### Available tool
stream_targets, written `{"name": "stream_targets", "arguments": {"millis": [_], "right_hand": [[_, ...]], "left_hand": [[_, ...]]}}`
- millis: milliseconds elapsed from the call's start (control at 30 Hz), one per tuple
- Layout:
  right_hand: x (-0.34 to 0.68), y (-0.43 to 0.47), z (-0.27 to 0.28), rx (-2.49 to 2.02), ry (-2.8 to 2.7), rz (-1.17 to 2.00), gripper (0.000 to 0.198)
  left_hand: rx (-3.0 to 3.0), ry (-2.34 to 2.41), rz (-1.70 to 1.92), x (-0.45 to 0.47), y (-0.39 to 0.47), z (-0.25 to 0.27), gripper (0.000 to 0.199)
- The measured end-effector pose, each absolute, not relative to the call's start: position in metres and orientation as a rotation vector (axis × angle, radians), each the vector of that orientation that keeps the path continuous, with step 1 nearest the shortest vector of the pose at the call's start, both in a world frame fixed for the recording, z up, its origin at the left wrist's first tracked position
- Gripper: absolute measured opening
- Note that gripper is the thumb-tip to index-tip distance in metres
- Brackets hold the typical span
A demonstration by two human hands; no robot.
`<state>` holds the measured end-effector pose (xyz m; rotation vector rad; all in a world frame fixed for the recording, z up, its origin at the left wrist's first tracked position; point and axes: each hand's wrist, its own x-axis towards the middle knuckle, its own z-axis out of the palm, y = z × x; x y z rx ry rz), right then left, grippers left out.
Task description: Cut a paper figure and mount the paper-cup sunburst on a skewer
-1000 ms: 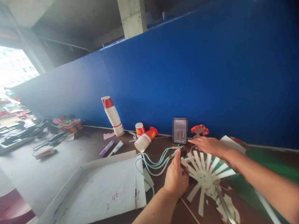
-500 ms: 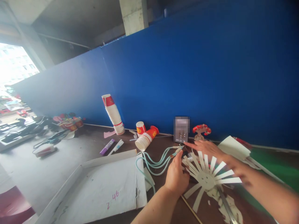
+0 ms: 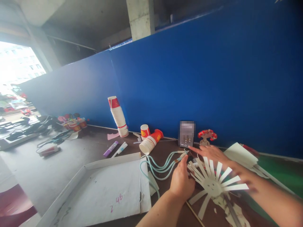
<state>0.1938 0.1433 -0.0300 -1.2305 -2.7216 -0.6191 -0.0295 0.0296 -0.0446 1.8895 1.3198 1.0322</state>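
My right hand (image 3: 213, 154) stretches its index finger to the lower edge of an upright phone (image 3: 186, 135), whose screen is partly blurred out. The fingertip touches it or nearly so. My left hand (image 3: 182, 181) rests beside the looped light-blue cable (image 3: 163, 168), one digit raised and the others loosely bent and partly hidden; nothing shows in its grip. Between my forearms lies a white paper cutout with fringe-like strips and a drawn smiling face (image 3: 210, 186). Scissors (image 3: 230, 206) and paper scraps (image 3: 239, 212) lie below it.
A shallow white box lid (image 3: 106, 189) lies at the left. Behind it are markers (image 3: 110, 149), a tall stack of paper cups (image 3: 118, 118) and tipped cups (image 3: 150, 143). A red-topped paper figure (image 3: 207, 137) leans by the blue partition (image 3: 189, 78). White paper (image 3: 240, 156) lies right.
The whole view shifts slightly, with everything appearing a little further right and lower. Both hands keep nearly the same pose, the right index finger still at the phone's lower edge.
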Motion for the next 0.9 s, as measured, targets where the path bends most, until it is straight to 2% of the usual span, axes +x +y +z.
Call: {"name": "stream_targets", "arguments": {"millis": [233, 433, 900], "right_hand": [[0.196, 0.146, -0.035, -1.209, -2.715, -0.656, 0.060], [0.199, 0.154, -0.046, -1.217, -2.710, -0.695, 0.068], [0.191, 0.145, -0.035, -1.274, -2.689, -0.667, 0.074]], "left_hand": [[1.878, 1.312, 1.047, -0.029, 0.030, -0.048, 0.088], [1.817, 1.353, 1.055, -0.028, 0.032, -0.046, 0.079], [1.776, 1.357, 1.005, -0.027, 0.035, -0.045, 0.087]]}}
